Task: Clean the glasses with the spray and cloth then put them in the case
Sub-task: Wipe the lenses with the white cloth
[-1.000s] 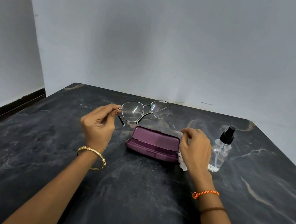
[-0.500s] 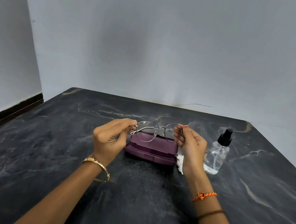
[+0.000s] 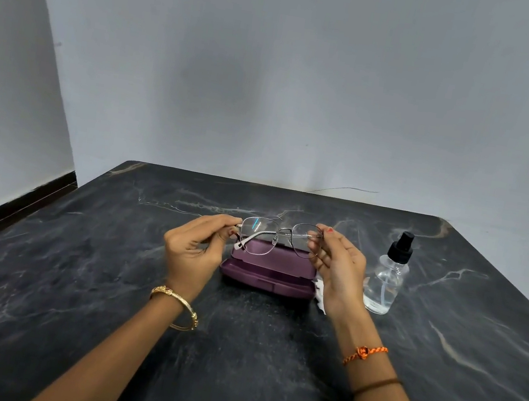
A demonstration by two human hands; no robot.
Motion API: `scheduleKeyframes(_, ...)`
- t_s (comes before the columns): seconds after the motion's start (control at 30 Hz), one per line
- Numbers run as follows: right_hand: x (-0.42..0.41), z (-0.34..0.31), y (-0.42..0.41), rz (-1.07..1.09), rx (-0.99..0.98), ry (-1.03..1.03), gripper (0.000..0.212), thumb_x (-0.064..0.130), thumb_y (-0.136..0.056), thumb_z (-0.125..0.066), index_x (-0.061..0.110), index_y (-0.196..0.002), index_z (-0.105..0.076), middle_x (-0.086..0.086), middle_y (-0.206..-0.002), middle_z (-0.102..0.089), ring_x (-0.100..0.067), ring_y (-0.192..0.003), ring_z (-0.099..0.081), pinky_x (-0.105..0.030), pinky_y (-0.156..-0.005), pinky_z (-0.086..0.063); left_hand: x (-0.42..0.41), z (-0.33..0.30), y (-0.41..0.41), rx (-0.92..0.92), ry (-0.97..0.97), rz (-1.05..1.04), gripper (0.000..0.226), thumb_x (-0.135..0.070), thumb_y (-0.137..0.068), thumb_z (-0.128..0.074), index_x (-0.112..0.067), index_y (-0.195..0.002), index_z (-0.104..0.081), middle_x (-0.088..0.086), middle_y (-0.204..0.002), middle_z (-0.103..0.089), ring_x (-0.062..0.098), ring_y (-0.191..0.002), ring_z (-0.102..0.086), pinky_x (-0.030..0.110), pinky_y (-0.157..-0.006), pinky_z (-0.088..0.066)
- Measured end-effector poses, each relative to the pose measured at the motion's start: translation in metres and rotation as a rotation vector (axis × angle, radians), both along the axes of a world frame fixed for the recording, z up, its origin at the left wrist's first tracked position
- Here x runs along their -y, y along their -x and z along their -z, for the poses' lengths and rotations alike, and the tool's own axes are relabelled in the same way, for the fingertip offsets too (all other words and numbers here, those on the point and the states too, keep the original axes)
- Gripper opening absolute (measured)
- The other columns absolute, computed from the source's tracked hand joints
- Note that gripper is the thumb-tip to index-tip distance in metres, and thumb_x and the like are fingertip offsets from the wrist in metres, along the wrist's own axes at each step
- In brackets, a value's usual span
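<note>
Thin metal-framed glasses point(image 3: 279, 237) hang in the air just above the purple case point(image 3: 268, 275), lenses facing me. My left hand point(image 3: 194, 250) pinches the frame's left end and my right hand point(image 3: 338, 264) pinches its right end. The case lies on the dark marble table point(image 3: 105, 279) with its lid shut. A clear spray bottle point(image 3: 386, 277) with a black nozzle stands upright to the right of my right hand. A corner of the white cloth point(image 3: 320, 296) shows between the case and my right wrist; the rest is hidden.
The table's back edge meets a grey wall point(image 3: 275, 80). Its left edge drops off toward a dark skirting board point(image 3: 12, 205). Bangles and thread bracelets sit on both wrists.
The glasses came from the back left, held by my left hand alone, to above the case. My right hand rose from beside the case and took the frame's right end.
</note>
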State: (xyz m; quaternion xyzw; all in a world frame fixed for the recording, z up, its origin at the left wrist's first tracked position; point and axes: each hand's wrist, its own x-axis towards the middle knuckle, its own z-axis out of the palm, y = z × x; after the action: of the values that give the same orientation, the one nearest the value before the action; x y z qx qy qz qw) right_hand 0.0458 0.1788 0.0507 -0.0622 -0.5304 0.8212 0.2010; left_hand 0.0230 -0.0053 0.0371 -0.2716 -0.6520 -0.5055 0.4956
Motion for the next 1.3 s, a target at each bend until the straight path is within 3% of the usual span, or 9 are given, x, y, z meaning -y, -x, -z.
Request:
scheduleKeyframes(0.1, 0.000, 0.002, 0.001, -0.017, 0.019, -0.007, 0.018, 0.009, -0.091, -0.051, 0.015, -0.082, -0.065, 0.008, -0.057, -0.071, 0.001, -0.053, -0.063, -0.011, -0.051, -0.051, -0.003, 0.001, -0.001, 0.048, -0.070, 0.065, 0.021, 0.010, -0.073, -0.065, 0.001, -0.092, -0.066, 0.007, -0.084, -0.067, -0.004, -0.077, -0.064, 0.012, -0.070, -0.052)
scheduleKeyframes(0.2, 0.003, 0.004, 0.002, -0.028, 0.036, -0.034, 0.017, 0.010, -0.091, -0.053, 0.017, -0.082, -0.066, 0.006, -0.064, -0.071, 0.000, -0.058, -0.063, -0.011, -0.052, -0.051, -0.006, -0.001, -0.004, 0.196, -0.239, 0.218, 0.022, 0.004, -0.075, -0.066, -0.008, -0.093, -0.067, -0.002, -0.078, -0.072, 0.006, -0.074, -0.067, 0.019, -0.071, -0.055)
scheduleKeyframes(0.27, 0.006, 0.006, 0.003, -0.034, 0.028, -0.054, 0.016, 0.012, -0.090, -0.054, 0.018, -0.084, -0.066, 0.003, -0.074, -0.069, 0.000, -0.063, -0.063, -0.011, -0.054, -0.051, -0.008, -0.004, -0.004, 0.311, -0.409, 0.343, 0.016, -0.004, -0.074, -0.064, -0.012, -0.087, -0.069, -0.009, -0.071, -0.073, 0.010, -0.071, -0.069, 0.022, -0.069, -0.057)
scheduleKeyframes(0.4, 0.013, 0.010, 0.003, -0.050, -0.004, -0.122, 0.013, 0.013, -0.090, -0.054, 0.019, -0.091, -0.065, 0.001, -0.081, -0.068, -0.002, -0.074, -0.064, -0.009, -0.058, -0.050, -0.007, -0.008, 0.001, 0.493, -0.706, 0.549, 0.017, -0.005, -0.075, -0.060, -0.016, -0.072, -0.072, -0.003, -0.068, -0.073, 0.012, -0.067, -0.069, 0.023, -0.059, -0.057)
scheduleKeyframes(0.57, 0.018, 0.012, 0.002, -0.111, -0.036, -0.124, 0.015, 0.012, -0.091, -0.053, 0.013, -0.103, -0.061, 0.009, -0.062, -0.070, 0.001, -0.060, -0.065, -0.014, -0.056, -0.053, -0.002, -0.002, 0.009, 0.650, -0.908, 0.790, 0.037, 0.006, -0.086, -0.047, -0.014, -0.067, -0.071, 0.001, -0.068, -0.073, 0.014, -0.068, -0.070, 0.024, -0.057, -0.057)
scheduleKeyframes(0.77, 0.020, 0.013, 0.000, -0.129, -0.028, -0.086, 0.011, 0.010, -0.089, -0.055, 0.014, -0.092, -0.064, 0.005, -0.064, -0.072, -0.005, -0.061, -0.068, -0.019, -0.052, -0.055, 0.004, -0.001, 0.012, 0.697, -0.890, 0.867, 0.011, -0.004, -0.071, -0.057, -0.009, -0.073, -0.067, 0.003, -0.068, -0.072, 0.015, -0.068, -0.070, 0.024, -0.058, -0.057)
scheduleKeyframes(1.0, 0.035, 0.009, -0.005, -0.195, -0.031, -0.083, 0.011, 0.008, -0.087, -0.057, 0.015, -0.093, -0.064, 0.002, -0.066, -0.072, -0.005, -0.063, -0.069, -0.019, -0.056, -0.056, 0.040, -0.003, 0.016, 0.742, -0.765, 0.868, 0.009, -0.011, -0.064, -0.065, -0.012, -0.065, -0.074, 0.001, -0.070, -0.073, 0.013, -0.072, -0.070, 0.022, -0.063, -0.057)
scheduleKeyframes(1.23, 0.093, 0.006, -0.008, -0.413, 0.025, -0.120, 0.012, 0.005, -0.088, -0.055, 0.013, -0.090, -0.063, -0.007, -0.080, -0.067, -0.011, -0.070, -0.066, -0.020, -0.058, -0.057, 0.110, 0.008, 0.018, 0.818, -0.859, 0.791, 0.009, -0.010, -0.061, -0.065, -0.010, -0.063, -0.074, 0.002, -0.070, -0.073, 0.014, -0.071, -0.071, 0.015, -0.050, -0.053)
scheduleKeyframes(1.3, 0.117, 0.010, -0.010, -0.446, 0.064, -0.116, 0.013, 0.004, -0.089, -0.054, 0.013, -0.087, -0.062, -0.005, -0.077, -0.066, -0.012, -0.069, -0.063, -0.019, -0.057, -0.057, 0.130, 0.014, 0.018, 0.796, -0.885, 0.747, 0.010, -0.013, -0.055, -0.075, -0.010, -0.065, -0.074, 0.003, -0.071, -0.074, 0.015, -0.071, -0.071, 0.016, -0.053, -0.055)
